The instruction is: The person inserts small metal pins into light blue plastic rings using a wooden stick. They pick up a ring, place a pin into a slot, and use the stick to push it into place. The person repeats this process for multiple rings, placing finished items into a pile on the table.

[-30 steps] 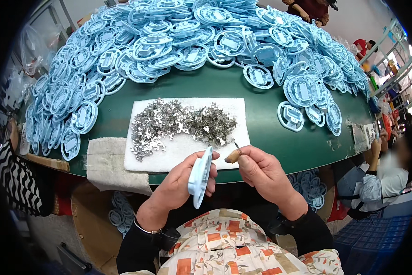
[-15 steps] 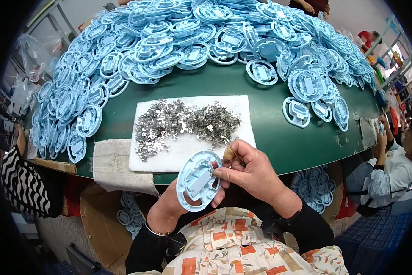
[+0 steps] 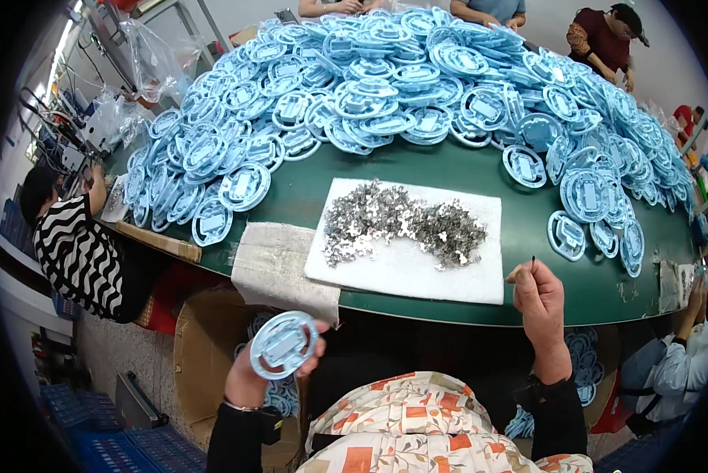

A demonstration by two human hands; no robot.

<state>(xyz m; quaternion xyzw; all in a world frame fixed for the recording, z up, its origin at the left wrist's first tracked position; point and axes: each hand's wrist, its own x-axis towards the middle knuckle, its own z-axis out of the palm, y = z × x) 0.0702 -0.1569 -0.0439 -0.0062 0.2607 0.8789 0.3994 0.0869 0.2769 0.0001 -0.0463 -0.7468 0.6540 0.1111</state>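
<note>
The blue disc (image 3: 281, 345) is hanging out past the near edge of the bench (image 3: 523, 229), and the left hand (image 3: 249, 374) is grasping it from behind, fingers curling by its rim. Below, a cardboard box (image 3: 198, 340) is gaping open, so a slackening grip could well be sending the disc tumbling. It is looking like moulded plastic, smooth and pale, with a ring around cut-out gaps and a raised rectangular block.

Over on the other side, the right hand (image 3: 540, 299) is pinching a slim dark tool (image 3: 533, 261), its tip poking upward; a careless swing could be scratching plastic or pricking skin. What the tool is made of, I'm not able to tell.

Further out, small metal pieces (image 3: 389, 217) are glinting, lobed and loose, on a white foam-like pad (image 3: 480, 280); a brushing cuff would be scattering them. A coarse, off-white cloth (image 3: 279, 260) is drooping over the edge. And beyond, the pile of discs (image 3: 417, 87) is rising steep and overlapping: a bump there could be starting a slide.
</note>
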